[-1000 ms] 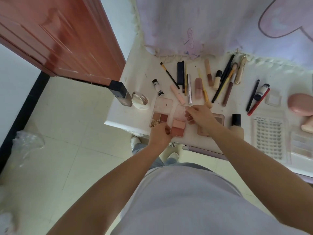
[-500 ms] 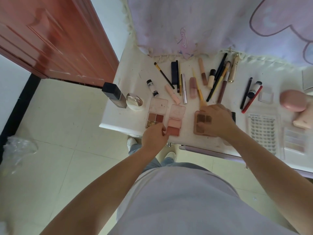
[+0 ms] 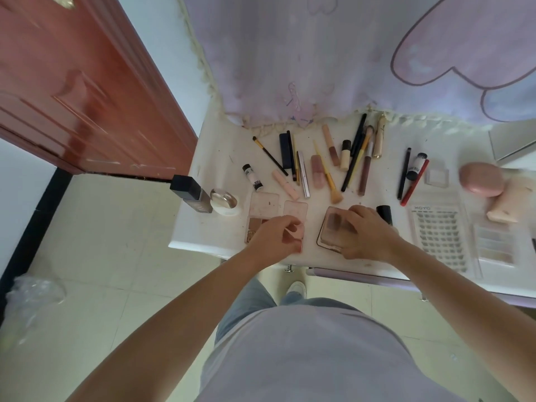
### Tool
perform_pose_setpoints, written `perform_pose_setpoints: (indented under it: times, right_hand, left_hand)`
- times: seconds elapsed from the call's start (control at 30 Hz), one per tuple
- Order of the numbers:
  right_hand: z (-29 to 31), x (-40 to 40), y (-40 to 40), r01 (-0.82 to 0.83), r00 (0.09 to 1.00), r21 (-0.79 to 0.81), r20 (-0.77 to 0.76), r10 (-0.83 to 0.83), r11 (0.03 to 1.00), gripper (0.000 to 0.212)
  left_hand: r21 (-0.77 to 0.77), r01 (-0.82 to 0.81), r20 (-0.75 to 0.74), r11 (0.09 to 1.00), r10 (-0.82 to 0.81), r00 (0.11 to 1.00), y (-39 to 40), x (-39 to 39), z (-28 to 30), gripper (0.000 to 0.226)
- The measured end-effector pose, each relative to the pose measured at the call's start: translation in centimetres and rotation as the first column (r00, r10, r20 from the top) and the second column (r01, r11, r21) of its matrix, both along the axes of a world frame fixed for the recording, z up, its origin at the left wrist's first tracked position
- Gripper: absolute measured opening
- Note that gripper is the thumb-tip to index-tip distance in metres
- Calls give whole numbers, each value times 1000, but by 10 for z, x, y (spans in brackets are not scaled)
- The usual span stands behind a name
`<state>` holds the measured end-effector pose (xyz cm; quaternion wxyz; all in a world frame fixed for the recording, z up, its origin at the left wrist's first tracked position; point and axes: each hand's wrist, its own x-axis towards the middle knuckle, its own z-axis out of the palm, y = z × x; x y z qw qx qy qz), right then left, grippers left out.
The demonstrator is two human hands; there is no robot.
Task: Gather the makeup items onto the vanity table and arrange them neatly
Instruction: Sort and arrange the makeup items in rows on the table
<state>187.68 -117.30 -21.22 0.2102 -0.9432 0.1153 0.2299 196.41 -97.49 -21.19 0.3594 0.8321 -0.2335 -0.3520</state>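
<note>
On the white vanity table (image 3: 208,233) lie several makeup items. My left hand (image 3: 275,239) grips the pink blush palette (image 3: 295,211) near the front edge, its clear lid open behind. A brown eyeshadow palette (image 3: 262,203) lies just left of it, partly under that hand. My right hand (image 3: 362,233) rests with fingers on the dark rectangular palette (image 3: 332,224), pressing its top. Behind them are brushes, pencils, lip glosses and concealer tubes, such as a tan brush (image 3: 330,184) and a black brush (image 3: 268,155).
A black-capped foundation bottle (image 3: 190,192) and a round white compact (image 3: 224,201) sit at the table's left corner. A lash tray (image 3: 441,239), a clear palette (image 3: 493,245) and a pink case (image 3: 481,182) lie right. A red door (image 3: 72,82) stands left; a curtain (image 3: 319,53) hangs behind.
My right hand left the blush palette and moved right onto the dark palette. My left hand shifted from beside the blush palette onto it. The view tilted upward slightly.
</note>
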Motion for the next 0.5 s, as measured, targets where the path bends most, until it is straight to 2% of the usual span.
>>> perform_pose_setpoints:
  times: [0.07, 0.2, 0.5]
  right_hand:
    - [2, -1, 2, 3, 1000, -28, -14, -4, 1000, 86]
    - [-6, -4, 8, -91, 995, -171, -50, 83, 981, 87]
    - [-10, -4, 12, -114, 993, -209, -38, 109, 971, 83]
  left_hand:
    - [8, 12, -17, 1000, -12, 1000, -3, -1, -2, 42]
    - [28, 25, -33, 999, -25, 999, -8, -4, -4, 40]
    - [54, 27, -57, 998, -24, 998, -6, -4, -7, 34]
